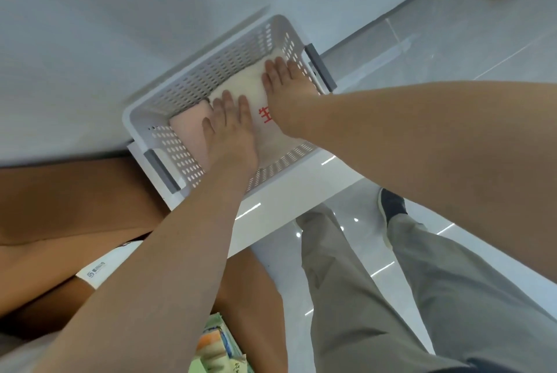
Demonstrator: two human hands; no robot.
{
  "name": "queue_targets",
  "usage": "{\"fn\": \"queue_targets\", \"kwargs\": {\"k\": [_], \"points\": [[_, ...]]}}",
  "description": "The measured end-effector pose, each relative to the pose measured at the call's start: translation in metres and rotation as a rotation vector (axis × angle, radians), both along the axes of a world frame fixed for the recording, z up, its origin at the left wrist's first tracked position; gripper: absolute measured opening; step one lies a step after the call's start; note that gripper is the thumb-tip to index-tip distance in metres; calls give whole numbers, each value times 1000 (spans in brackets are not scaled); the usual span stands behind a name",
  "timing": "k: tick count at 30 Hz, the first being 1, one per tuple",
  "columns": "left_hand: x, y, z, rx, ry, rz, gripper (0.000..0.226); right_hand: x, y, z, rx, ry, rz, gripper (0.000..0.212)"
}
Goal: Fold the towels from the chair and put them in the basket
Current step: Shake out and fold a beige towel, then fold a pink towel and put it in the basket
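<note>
Hands [230,133] [286,86] flat on white towel [239,86] (red print [264,116])

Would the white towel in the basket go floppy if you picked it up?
Probably floppy: the white towel is folded cloth, so it would likely sag or unfold. It seems squashy, since the left hand and right hand press flat on it in the basket.

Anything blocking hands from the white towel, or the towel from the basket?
Nothing visible. Left hand and right hand lie flat on the white towel, which is already inside the basket, next to a pink towel.
</note>
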State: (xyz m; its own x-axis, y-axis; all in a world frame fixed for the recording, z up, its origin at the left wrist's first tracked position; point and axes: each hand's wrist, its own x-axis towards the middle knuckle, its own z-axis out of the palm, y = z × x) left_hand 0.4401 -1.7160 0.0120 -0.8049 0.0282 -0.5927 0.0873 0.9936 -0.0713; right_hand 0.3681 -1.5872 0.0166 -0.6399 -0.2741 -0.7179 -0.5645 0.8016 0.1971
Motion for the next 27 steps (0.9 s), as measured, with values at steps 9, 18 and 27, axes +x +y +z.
{"fn": "queue_targets", "kwargs": {"k": [9, 18, 27], "points": [[18, 0, 83, 146, -109, 105, 78, 30, 32, 96, -306, -62, 11, 70], [23, 74, 229, 464, 42, 344, 48, 73, 125, 240, -876, -190, -827, 42], [-20, 265, 329, 886, 80, 582, 18, 82, 301, 339, -1243, -3, -1476, 21]]}}
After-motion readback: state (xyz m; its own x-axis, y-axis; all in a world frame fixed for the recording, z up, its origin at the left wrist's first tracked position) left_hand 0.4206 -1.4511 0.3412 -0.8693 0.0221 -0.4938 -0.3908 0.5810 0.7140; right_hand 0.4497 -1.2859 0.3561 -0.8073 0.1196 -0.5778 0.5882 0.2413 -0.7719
